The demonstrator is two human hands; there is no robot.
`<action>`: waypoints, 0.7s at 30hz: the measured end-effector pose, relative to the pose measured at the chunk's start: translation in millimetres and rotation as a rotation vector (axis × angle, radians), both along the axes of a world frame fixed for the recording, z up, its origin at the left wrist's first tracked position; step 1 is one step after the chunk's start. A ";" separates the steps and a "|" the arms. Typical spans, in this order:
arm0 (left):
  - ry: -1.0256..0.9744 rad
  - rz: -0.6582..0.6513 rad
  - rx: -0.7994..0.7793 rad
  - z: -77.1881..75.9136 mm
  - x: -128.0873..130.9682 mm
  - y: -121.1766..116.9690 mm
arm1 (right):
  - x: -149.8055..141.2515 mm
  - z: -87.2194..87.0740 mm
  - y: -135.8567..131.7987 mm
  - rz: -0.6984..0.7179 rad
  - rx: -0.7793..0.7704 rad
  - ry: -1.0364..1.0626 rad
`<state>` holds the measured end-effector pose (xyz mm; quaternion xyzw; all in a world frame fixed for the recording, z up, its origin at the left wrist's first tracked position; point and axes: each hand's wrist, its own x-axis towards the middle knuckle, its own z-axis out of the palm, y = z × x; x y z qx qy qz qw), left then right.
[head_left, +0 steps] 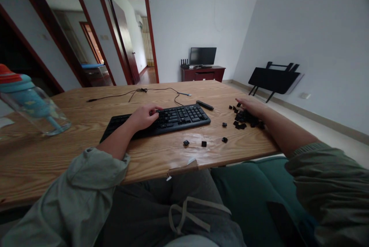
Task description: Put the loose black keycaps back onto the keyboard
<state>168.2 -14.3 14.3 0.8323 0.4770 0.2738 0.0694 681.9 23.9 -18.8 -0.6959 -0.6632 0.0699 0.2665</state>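
Note:
A black keyboard [175, 118] lies at a slant on the wooden table, with several keys missing from its left and middle parts. My left hand [144, 117] rests on it, fingers curled and thumb near the index finger; what is between them, if anything, is too small to make out. Over a heap of loose black keycaps [241, 126] at the table's right side, my right hand [250, 107] reaches with fingers stretched out. One keycap [238, 105] is right under its fingertips. Several single keycaps [204, 144] are scattered between keyboard and front edge.
A dark, narrow stick-shaped thing [205, 105] lies behind the keyboard's right end. The thin black cable [121, 95] runs across the far table. At left stands a clear bottle [43, 110] with a red and blue top. The table's front edge [225, 162] is close to my lap.

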 end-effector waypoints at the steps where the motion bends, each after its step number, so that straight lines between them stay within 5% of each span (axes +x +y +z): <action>1: 0.008 0.002 0.003 0.6 -0.2 -0.2 | -3.2 -0.8 0.2 0.023 -0.038 0.006; 13: 0.052 0.006 0.023 3.2 -2.0 2.0 | -53.1 -3.3 -32.5 0.110 -0.085 0.127; 21: 0.041 -0.016 0.038 0.8 -3.1 4.7 | -47.8 -2.9 -36.8 0.003 -0.076 0.108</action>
